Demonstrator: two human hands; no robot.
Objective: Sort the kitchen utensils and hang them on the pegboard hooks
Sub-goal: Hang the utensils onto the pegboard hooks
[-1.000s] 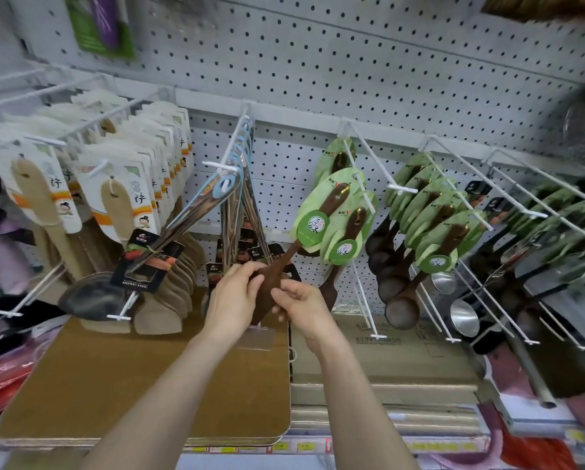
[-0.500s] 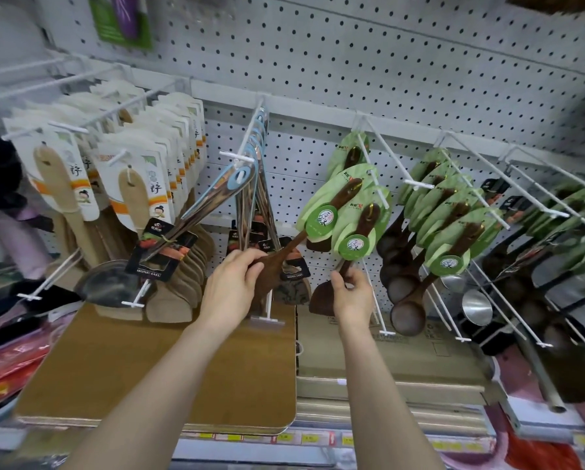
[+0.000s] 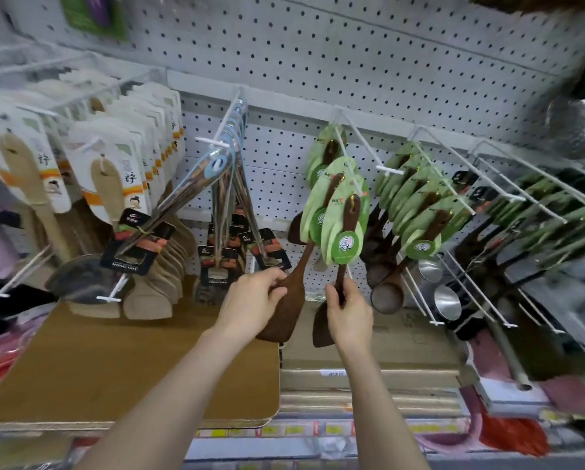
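Two dark wooden spatulas with green card labels hang from a white hook [image 3: 351, 154] on the pegboard [image 3: 352, 62]. My left hand [image 3: 254, 300] grips the blade of the left dark spatula [image 3: 286, 308]. My right hand [image 3: 347, 312] holds the neck of the right dark spatula [image 3: 321, 329], just above its blade. More green-labelled spatulas [image 3: 321, 154] hang behind them on the same hook. Both handles stay threaded on the hook.
To the left hang metal turners [image 3: 223, 212] and pale wooden paddles in white cards [image 3: 111, 178]. To the right hang dark wooden ladles [image 3: 386, 296] with green labels and steel ladles [image 3: 449, 301]. Wooden boards [image 3: 131, 361] lie on the shelf below.
My left hand has drawn its spatula's blade lower and toward me. My right hand has slid its grip on the second spatula. The camera has moved nearer the hooks.
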